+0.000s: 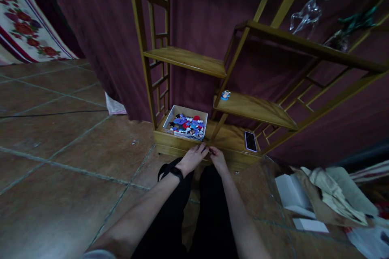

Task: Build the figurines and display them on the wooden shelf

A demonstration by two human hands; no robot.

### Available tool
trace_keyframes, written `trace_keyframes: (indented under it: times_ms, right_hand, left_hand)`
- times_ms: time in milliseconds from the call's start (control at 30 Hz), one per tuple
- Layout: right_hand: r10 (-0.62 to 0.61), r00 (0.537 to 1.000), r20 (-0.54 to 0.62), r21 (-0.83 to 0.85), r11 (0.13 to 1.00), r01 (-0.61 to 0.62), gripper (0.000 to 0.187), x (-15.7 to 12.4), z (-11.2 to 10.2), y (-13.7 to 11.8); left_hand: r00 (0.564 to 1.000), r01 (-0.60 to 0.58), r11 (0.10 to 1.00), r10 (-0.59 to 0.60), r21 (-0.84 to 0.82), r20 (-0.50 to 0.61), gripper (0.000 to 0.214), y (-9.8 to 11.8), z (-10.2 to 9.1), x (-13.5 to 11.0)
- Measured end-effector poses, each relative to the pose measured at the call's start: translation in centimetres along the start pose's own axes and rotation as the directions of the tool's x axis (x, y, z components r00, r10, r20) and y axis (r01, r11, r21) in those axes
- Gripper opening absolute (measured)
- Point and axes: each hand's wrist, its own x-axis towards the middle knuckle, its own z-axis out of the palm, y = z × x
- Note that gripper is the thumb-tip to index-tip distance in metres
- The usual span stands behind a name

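My left hand (pixel 194 157), with a dark band on its wrist, is at the front edge of the low wooden shelf, its fingers closed together. Close by on its right, my right hand (pixel 217 158) pinches something small; what it is I cannot make out. The fingertips of both hands nearly meet. Just beyond them, a shallow open cardboard box (pixel 170 119) holds many small flat pieces in purple, blue, red, white and black. A small blue and white figurine (pixel 225 95) stands on the middle shelf.
A phone (pixel 251 141) lies on the bottom board of the wooden display rack (pixel 191 61), to the right. A clear glass animal figure (pixel 310 11) stands on the upper right shelf. White boxes (pixel 293 192) and cloth (pixel 331 192) lie on the tiled floor at right.
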Motion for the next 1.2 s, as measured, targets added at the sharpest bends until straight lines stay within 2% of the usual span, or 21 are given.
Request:
trace_keyframes:
  times_ms: [167,300,433,567,633,733,833,900,967,1033,1200]
  right_hand:
    - [-0.041,0.998,0.057,0.015,0.999,0.04,0.035,0.1,-0.2,0.5]
    - [-0.042,0.997,0.07,0.009,0.999,0.041,0.036,0.0,-0.3,0.5]
    - [-0.055,0.996,0.074,0.019,0.998,0.054,0.034,0.0,-0.3,0.3]
    - [-0.044,0.999,-0.014,0.031,0.999,0.044,0.032,0.0,-0.2,0.1]
    - [-0.014,0.999,-0.051,0.057,0.998,0.017,0.03,0.0,-0.1,0.1]
    - [0.034,0.998,-0.048,0.091,0.995,-0.029,0.025,0.1,0.1,0.0]
    - [0.05,0.995,-0.083,0.095,0.995,-0.042,0.022,0.1,0.2,0.0]
    - [0.053,0.991,-0.124,0.089,0.995,-0.042,0.023,0.1,0.2,0.1]
    - [0.066,0.985,-0.158,0.078,0.996,-0.054,0.025,0.1,0.2,0.1]
    - [0.078,0.982,-0.171,0.07,0.995,-0.067,0.026,0.2,0.1,0.1]
    - [0.074,0.985,-0.156,0.095,0.994,-0.06,0.023,0.1,-0.2,-0.4]
  left_hand:
    - [0.998,-0.037,0.979,0.026,0.201,0.061,0.051,0.4,0.0,0.0]
    - [0.998,-0.038,0.972,0.025,0.231,0.057,0.051,0.7,0.1,0.0]
    - [0.999,-0.005,0.992,0.001,0.125,0.035,0.052,0.7,0.0,0.0]
    - [0.993,0.111,0.974,-0.116,-0.199,-0.009,0.046,0.4,-0.1,0.3]
    - [0.974,0.17,0.881,-0.219,-0.442,-0.063,0.035,0.1,0.4,0.8]
    - [0.894,0.216,0.627,-0.435,-0.749,-0.107,0.02,-0.7,1.8,1.7]
    - [0.827,0.254,0.344,-0.561,-0.904,0.019,0.02,-1.4,3.2,2.4]
    - [0.82,0.258,0.142,-0.556,-0.956,0.138,0.021,-1.6,3.5,2.6]
    - [0.825,0.268,-0.004,-0.515,-0.963,0.232,0.022,-1.6,3.4,2.5]
    - [0.822,0.285,-0.077,-0.493,-0.956,0.284,0.023,-1.5,3.0,2.5]
    - [0.789,0.306,-0.158,-0.511,-0.939,0.343,0.023,-1.3,2.6,2.5]
